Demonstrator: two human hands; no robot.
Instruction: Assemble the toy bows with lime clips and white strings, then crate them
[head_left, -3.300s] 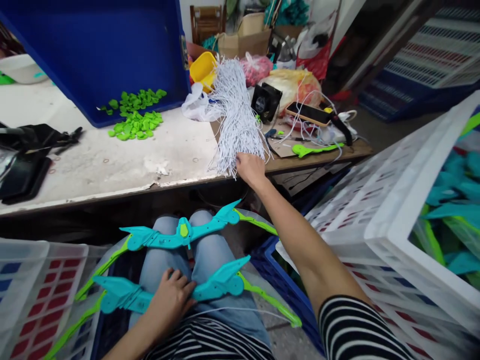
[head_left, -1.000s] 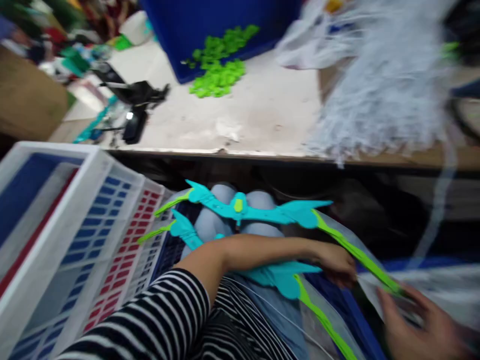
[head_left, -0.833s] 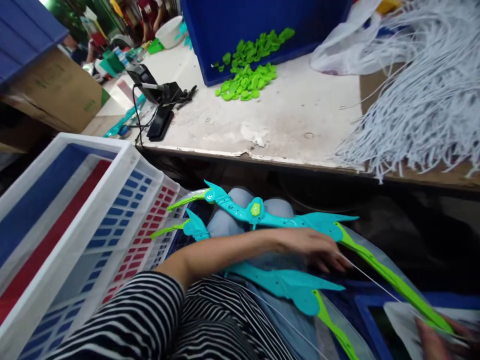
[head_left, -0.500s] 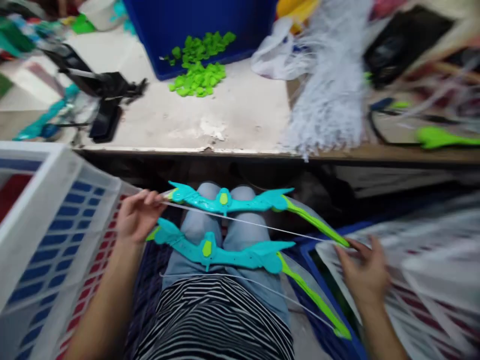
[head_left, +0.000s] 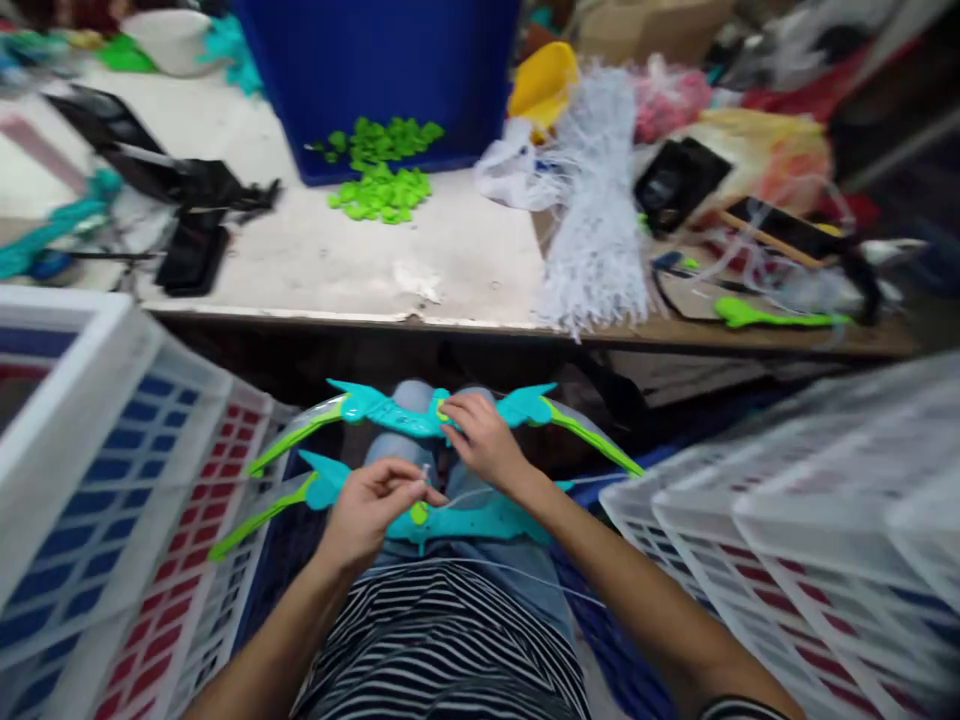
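Observation:
Two turquoise and lime-green toy bows lie across my lap, one behind the other. The far bow (head_left: 405,417) rests over my knees. Closer to my body is the near bow (head_left: 480,520), partly covered by my hands and forearm. My left hand (head_left: 375,500) is closed in a pinch on a white string (head_left: 472,493) above the near bow's middle; a small pale end sticks up at the fingertips. My right hand (head_left: 484,440) has its fingers curled at the far bow's green centre, gripping it there. Its fingertips partly hide that centre.
On the white worktable (head_left: 337,270) are a blue bin (head_left: 390,80) with small green pieces (head_left: 386,195), a bundle of white strings (head_left: 592,210) and a black phone holder (head_left: 191,250). White plastic baskets (head_left: 97,480) stand at left and more baskets (head_left: 720,530) at right.
Both hands have moved inward from the far bow's ends to the middle. The right hand has gone to the bow's centre, the left to the white string. Both bows have shifted left.

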